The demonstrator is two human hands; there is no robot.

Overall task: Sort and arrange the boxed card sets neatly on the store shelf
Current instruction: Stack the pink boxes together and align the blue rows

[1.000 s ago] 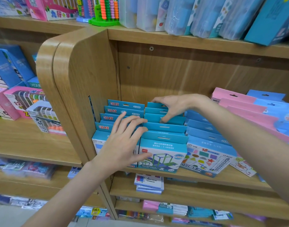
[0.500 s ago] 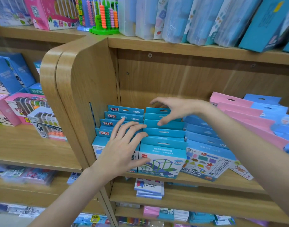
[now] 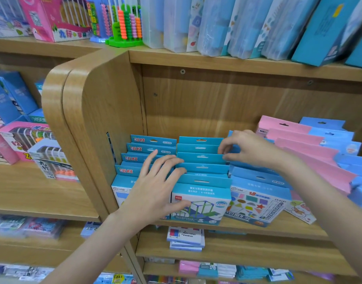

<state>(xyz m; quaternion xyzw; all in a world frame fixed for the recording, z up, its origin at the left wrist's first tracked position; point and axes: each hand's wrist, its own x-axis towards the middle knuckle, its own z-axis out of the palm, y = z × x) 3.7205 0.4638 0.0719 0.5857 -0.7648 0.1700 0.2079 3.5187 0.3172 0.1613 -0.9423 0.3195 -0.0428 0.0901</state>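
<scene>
Three rows of blue boxed card sets stand on the wooden shelf (image 3: 264,228). My left hand (image 3: 155,187) rests with spread fingers on the left row (image 3: 149,149), its thumb against the front box of the middle row (image 3: 200,201). Farther back, my right hand (image 3: 249,149) has its fingers curled and pinches the hanger tab of a blue box (image 3: 235,150) where the middle row meets the third row (image 3: 258,203). Pink boxes (image 3: 299,140) and light blue boxes (image 3: 329,136) lean in rows to the right.
A rounded wooden side panel (image 3: 90,119) closes the shelf on the left. Above stand clear cases and an abacus (image 3: 124,23). Pink abacus boxes (image 3: 18,140) sit on the left unit. Lower shelves hold small card stacks (image 3: 185,238).
My right hand has moved right from lying flat on the back of the middle row, and its fingers have curled onto a tab. The left hand stays in place.
</scene>
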